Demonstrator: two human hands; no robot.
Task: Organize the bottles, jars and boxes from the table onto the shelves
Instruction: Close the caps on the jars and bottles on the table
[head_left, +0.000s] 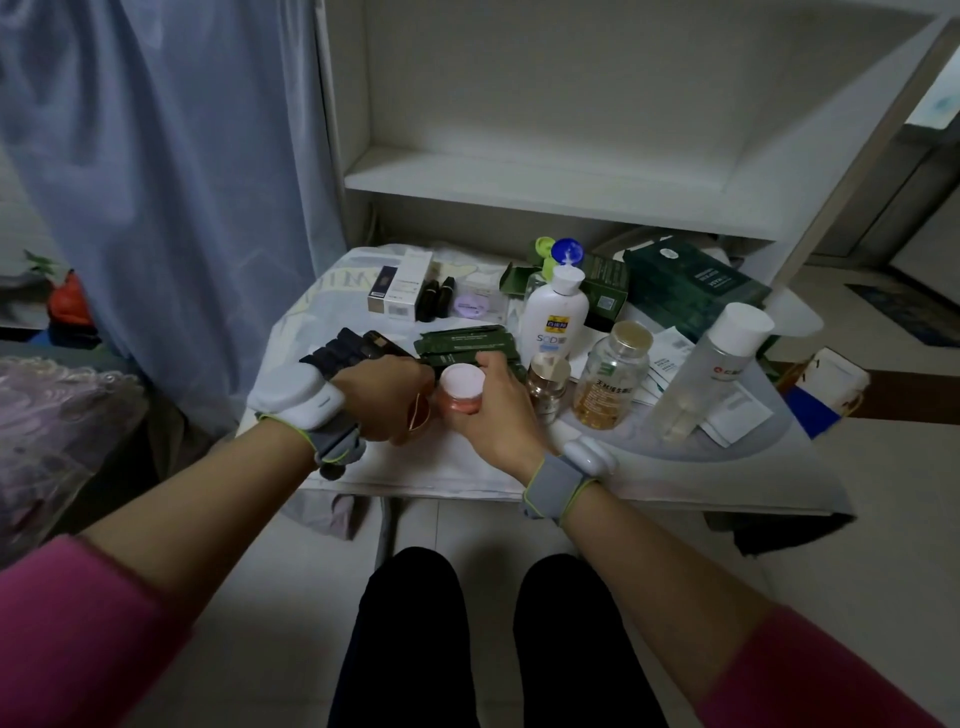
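Observation:
My right hand (491, 410) grips a small pink jar (460, 392) with a white lid, just above the table's (441, 467) near part. My left hand (384, 397) is closed around a small orange-brown item (418, 413) right beside that jar. Further back on the table stand a white lotion bottle (553, 317), a gold-capped amber jar (613, 379), a small gold-lidded jar (548, 382) and a tall clear bottle (706, 369) with a white cap. Green sachets (467, 343) lie behind my hands. The white shelf (519, 179) above the table holds nothing.
Small boxes (400, 286), dark lipstick tubes (436, 296), a lilac compact (470, 304) and green boxes (691, 286) crowd the table's back. A dark blue case (343, 351) lies at the left. A blue curtain (171, 182) hangs left. My legs (493, 639) are below.

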